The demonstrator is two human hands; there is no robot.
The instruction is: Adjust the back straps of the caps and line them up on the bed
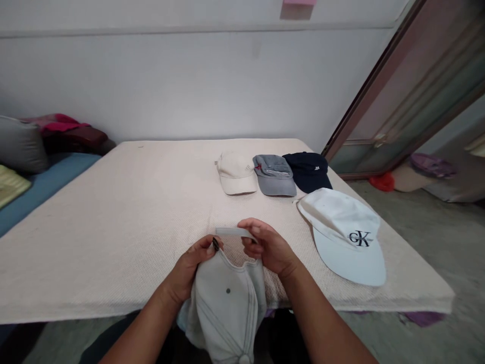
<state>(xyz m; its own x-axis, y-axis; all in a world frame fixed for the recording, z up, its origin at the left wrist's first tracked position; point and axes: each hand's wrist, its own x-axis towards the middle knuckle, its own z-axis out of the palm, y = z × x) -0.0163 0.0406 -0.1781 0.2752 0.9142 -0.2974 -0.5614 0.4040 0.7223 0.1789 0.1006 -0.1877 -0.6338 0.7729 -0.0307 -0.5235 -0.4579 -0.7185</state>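
Both my hands hold a pale grey cap [227, 303] over the near edge of a table covered in a cream cloth [132, 217]. My left hand [193, 265] pinches the cap's back by its small dark buckle. The fingers of my right hand [267, 245] are closed on the cap's back strap [233, 232], which is stretched between the two hands. The cap's crown hangs down toward me, its back opening facing the table.
A white cap with a dark logo [346, 235] lies to the right of my hands. Farther back sit a cream cap [235, 173], a grey cap [275, 174] and a navy cap [308, 169] in a row. A glass door [409, 91] leans at the right; cushions [22, 146] lie left.
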